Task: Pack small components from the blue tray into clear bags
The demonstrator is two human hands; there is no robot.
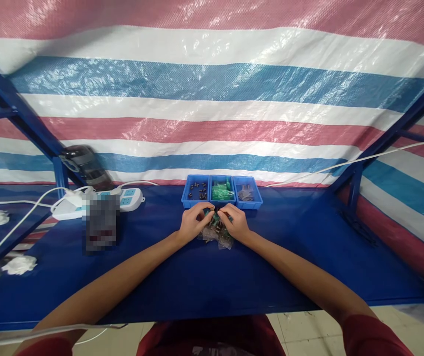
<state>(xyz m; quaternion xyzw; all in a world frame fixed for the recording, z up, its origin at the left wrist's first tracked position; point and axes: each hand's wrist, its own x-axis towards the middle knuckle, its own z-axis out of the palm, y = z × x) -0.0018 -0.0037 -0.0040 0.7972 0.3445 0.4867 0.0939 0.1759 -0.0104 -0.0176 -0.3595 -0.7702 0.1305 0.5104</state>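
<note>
My left hand (194, 221) and my right hand (236, 221) almost meet at the middle of the blue table, just in front of three blue bins. Both are closed, thumb against fingers, around something small and dark whose shape I cannot make out. Beneath and between them lies a pile of small parts and clear plastic bags (225, 241). Small black pieces sit in the left bin (189, 203), green pieces in the middle bin (222, 202), and greyish flat pieces in the right bin (249, 204).
On the left, a white power strip (135, 200) with cables lies behind a blurred dark object (101, 225). A dark cylindrical object (88, 165) leans near the frame. Crumpled white tissue (19, 265) is at the left. Striped sheeting (212, 109) hangs behind the table (197, 287).
</note>
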